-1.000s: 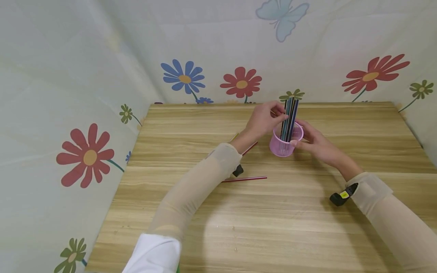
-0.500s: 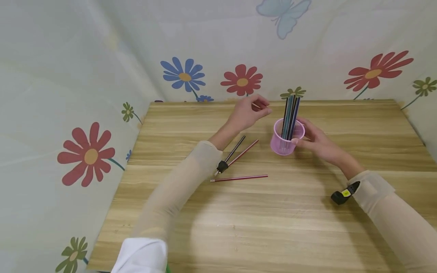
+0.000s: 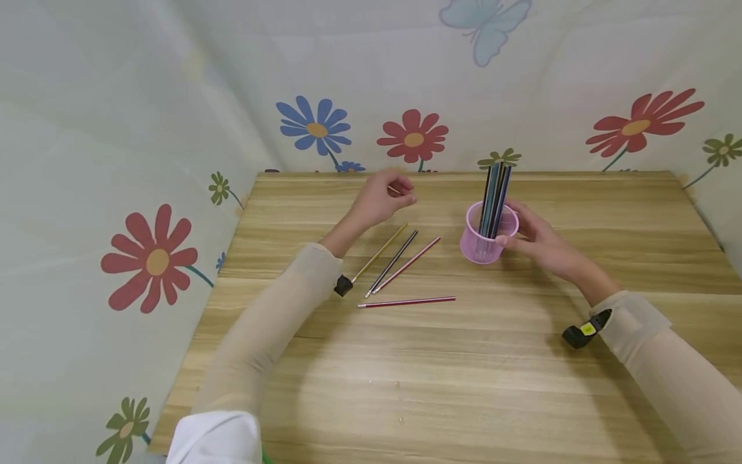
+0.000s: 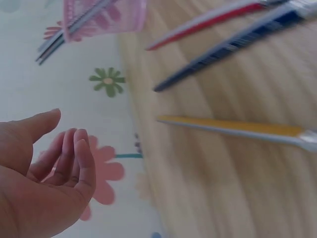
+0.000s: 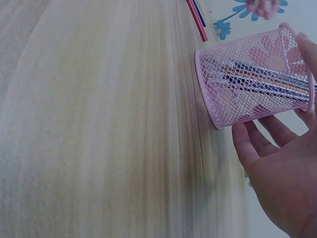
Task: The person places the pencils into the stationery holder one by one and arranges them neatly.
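Note:
My right hand grips a pink mesh pencil cup at its right side, thumb near the front and fingers behind. The cup stands upright on the table with several dark and bluish pencils leaning in it. In the right wrist view the mesh cup sits between thumb and fingers. My left hand hovers near the table's back edge, fingers loosely bent, holding nothing; the left wrist view shows the bare palm. Below it lie a yellow pencil, a dark blue pencil and a red pencil.
Another red pencil lies crosswise nearer the front. The wooden table meets a flower-printed cloth at the back and sides. A black wrist camera hangs under the left wrist, close to the yellow pencil's eraser end.
My left hand has let go of the pencils in the cup and moved left, uncovering the loose pencils on the table. The right hand keeps its hold on the cup.

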Action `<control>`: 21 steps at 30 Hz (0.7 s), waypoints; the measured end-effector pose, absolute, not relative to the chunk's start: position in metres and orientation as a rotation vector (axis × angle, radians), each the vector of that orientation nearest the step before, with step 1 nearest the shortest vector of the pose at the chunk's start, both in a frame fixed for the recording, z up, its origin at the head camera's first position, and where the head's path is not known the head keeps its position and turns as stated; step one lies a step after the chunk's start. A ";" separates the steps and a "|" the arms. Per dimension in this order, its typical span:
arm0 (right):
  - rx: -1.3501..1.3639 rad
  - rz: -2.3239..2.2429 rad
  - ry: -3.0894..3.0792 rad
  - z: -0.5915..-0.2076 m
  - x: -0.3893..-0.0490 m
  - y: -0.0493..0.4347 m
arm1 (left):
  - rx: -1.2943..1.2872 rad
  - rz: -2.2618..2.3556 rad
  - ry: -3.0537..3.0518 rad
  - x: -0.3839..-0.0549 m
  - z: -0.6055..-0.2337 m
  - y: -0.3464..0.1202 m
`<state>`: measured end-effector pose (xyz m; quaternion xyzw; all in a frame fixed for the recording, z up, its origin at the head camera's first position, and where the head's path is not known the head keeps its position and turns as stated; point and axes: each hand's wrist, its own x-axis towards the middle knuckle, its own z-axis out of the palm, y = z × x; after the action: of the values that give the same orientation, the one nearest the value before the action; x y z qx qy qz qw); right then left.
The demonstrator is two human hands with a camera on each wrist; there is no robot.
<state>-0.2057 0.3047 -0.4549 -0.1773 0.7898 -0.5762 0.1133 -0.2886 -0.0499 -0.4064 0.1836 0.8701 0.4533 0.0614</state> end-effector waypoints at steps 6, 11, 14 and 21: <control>-0.524 -1.693 2.322 -0.455 -0.205 0.304 | 0.505 1.185 2.620 -0.288 -0.437 -0.070; -0.521 -1.692 2.326 -0.456 -0.206 0.304 | 0.521 1.004 2.646 -0.280 -0.453 -0.079; -0.523 -1.690 2.324 -0.457 -0.206 0.304 | 0.520 0.917 2.665 -0.275 -0.458 -0.082; -0.506 -1.691 2.321 -0.458 -0.206 0.305 | 0.551 0.769 2.687 -0.274 -0.458 -0.083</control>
<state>-0.2058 0.3049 -0.4576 -0.1725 0.7909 -0.5763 0.1123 -0.2741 -0.0831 -0.4583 0.1914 0.9332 0.2669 0.1458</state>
